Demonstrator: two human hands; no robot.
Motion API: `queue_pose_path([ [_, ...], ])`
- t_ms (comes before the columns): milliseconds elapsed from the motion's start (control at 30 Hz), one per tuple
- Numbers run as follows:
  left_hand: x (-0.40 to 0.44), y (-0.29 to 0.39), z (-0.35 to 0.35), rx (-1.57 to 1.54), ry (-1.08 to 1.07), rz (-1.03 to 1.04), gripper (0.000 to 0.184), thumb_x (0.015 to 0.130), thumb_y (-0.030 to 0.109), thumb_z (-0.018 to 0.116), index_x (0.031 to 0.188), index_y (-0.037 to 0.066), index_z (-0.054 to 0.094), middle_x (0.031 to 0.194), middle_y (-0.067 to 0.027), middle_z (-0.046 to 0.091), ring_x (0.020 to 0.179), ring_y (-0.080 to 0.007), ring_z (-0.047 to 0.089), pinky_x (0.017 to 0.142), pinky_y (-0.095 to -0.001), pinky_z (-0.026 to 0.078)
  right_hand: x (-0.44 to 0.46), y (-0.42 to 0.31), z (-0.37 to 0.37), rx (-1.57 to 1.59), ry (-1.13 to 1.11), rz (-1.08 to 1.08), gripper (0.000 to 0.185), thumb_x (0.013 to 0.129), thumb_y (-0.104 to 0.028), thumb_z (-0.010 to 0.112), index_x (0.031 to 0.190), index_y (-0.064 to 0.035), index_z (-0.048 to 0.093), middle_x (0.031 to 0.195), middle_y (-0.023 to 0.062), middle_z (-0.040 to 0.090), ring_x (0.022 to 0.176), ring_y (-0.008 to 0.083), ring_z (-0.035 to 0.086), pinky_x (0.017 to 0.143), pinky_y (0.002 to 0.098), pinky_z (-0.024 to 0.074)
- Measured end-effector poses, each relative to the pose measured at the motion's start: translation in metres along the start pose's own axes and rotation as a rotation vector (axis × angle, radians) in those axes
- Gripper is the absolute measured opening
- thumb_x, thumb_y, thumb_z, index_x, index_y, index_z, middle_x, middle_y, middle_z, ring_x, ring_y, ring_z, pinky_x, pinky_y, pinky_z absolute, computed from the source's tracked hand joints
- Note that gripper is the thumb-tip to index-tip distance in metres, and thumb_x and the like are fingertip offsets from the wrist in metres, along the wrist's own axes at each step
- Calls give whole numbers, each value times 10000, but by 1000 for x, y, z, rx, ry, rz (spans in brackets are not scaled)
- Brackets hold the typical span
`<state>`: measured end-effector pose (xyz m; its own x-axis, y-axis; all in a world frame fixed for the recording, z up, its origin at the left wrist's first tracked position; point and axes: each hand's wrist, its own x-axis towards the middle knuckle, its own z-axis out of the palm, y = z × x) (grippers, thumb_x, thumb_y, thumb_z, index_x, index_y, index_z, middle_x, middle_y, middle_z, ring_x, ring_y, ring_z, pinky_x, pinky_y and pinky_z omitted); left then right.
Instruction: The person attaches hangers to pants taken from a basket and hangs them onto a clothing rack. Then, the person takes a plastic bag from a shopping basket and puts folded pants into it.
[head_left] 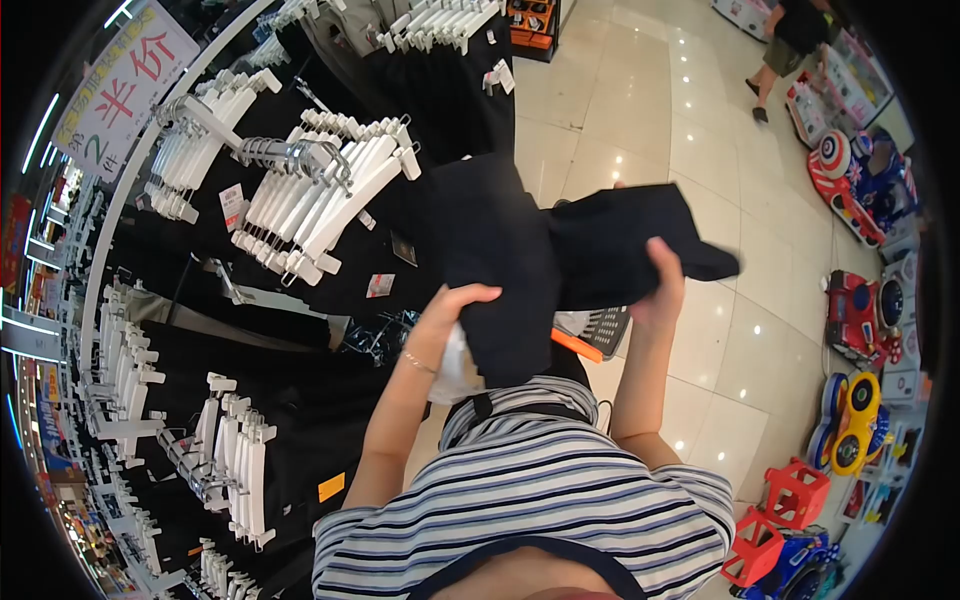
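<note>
A black garment (500, 250) is held up in front of my striped shirt, partly folded, one section spreading to the right. My left hand (455, 305) grips its left part, with the thumb lying on top of the cloth. On the right part, my right hand (660, 290) pinches the fabric, thumb in front and most fingers hidden behind. A whitish plastic bag (458, 370) hangs below my left hand. Beneath the garment, a grey basket (608, 330) with an orange handle (577, 346) shows in part.
Racks of white hangers (320, 190) with dark clothes fill the left side, under a sale sign (125, 85). More hangers (240, 450) are lower left. Toy ride cars (850, 185) line the right edge. Another person (790, 45) stands on the tiled floor (620, 100) at upper right.
</note>
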<state>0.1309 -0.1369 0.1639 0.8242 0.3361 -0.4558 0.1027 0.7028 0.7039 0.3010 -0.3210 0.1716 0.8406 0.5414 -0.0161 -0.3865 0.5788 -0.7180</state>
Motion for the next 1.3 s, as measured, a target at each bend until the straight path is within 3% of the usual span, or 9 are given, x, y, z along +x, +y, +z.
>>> queue_pose_path([
  [100,30,-29,0,-194,-13,-195,216,714,45,636,915,-34,623,822,-73,649,735,-167,628,689,-251,494,-41,-10,75,-1203,-184,-80,508,753,-174,701,1152,72,506,1176,195,544,1122,275,513,973,342,383],
  [267,33,-54,-20,-402,-113,-22,186,743,54,614,909,-29,620,811,-75,650,725,-152,619,676,-248,488,-29,-12,56,-882,-1111,-76,503,766,-120,680,1220,-12,494,1279,195,467,1184,246,469,962,344,381],
  [300,35,-55,-22,-422,-135,-2,180,748,56,609,907,-29,620,809,-76,651,723,-149,618,673,-248,486,-29,-19,48,-789,-863,72,492,787,-111,660,1233,-9,479,1274,158,479,1155,222,487,958,341,382],
  [367,32,-58,-21,-440,-158,8,170,760,60,600,905,-27,619,805,-76,651,719,-144,614,668,-247,484,-21,-13,33,-839,-365,-187,535,788,-129,667,1249,17,440,1220,159,515,1117,220,504,947,333,389],
  [700,21,-56,-14,-278,-89,-10,136,818,78,556,893,-19,614,784,-80,655,699,-115,597,643,-241,470,7,13,-9,-484,-200,728,664,656,-106,757,1215,48,434,1146,155,540,1034,229,542,884,324,450],
  [933,46,-28,-38,847,459,296,138,858,91,525,884,-13,611,769,-83,658,684,-95,586,626,-237,461,14,-22,-39,-662,72,262,490,659,-61,714,1087,72,517,990,162,608,865,244,611,767,316,499],
  [1000,44,-32,-49,866,501,438,142,869,95,516,882,-11,610,765,-83,658,680,-89,582,621,-236,458,9,-24,-27,-728,197,67,479,651,-39,716,1073,70,517,975,165,610,852,240,615,751,314,503],
  [1167,25,-38,12,564,-23,403,287,868,174,572,1080,-20,563,903,-91,646,768,-84,574,693,-231,464,-6,-18,5,-638,190,-28,461,661,-28,702,1073,60,516,964,153,608,856,229,610,764,306,493],
  [1300,20,-40,23,485,-352,308,636,770,200,662,1269,-54,361,1179,-117,503,1064,-152,480,895,-278,403,-29,0,17,-274,57,291,528,657,-51,703,1133,43,495,1054,139,570,958,223,568,812,316,465],
])
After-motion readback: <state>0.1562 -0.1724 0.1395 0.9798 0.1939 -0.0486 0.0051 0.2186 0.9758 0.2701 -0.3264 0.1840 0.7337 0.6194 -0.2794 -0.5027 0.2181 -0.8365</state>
